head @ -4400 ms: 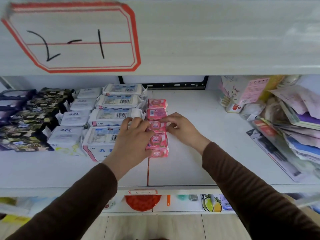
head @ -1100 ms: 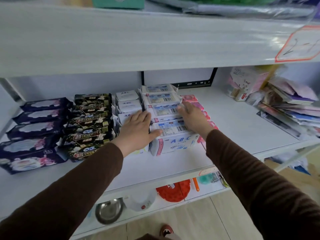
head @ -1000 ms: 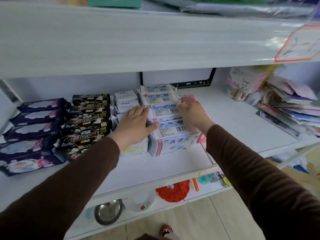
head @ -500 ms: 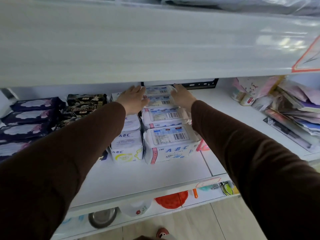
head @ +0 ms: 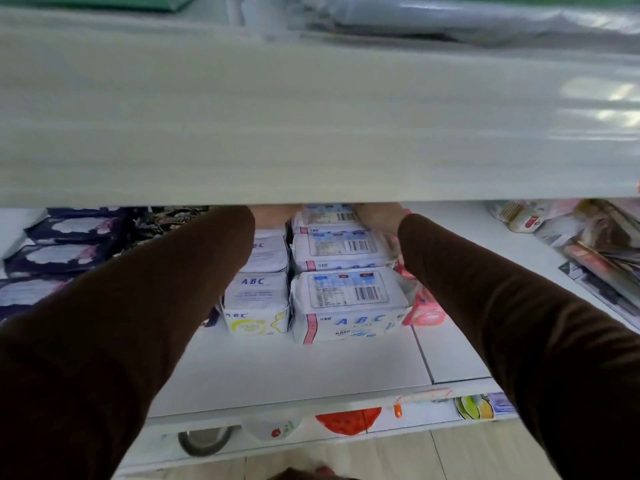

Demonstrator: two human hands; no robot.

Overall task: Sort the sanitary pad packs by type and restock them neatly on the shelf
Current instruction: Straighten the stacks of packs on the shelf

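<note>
Both hands reaching deep under upper shelf (head: pixel 311 133); left hand (head: pixel 273 214) & right hand (head: pixel 379 216) flanking rear ABC packs (head: pixel 346 244), fingers hidden so grip can't be told. Shelf (head: pixel 294 368) front lying bare ahead of ABC rows; pink packs (head: pixel 424 313) sitting just right, dark packs (head: pixel 65 237) left.
</note>
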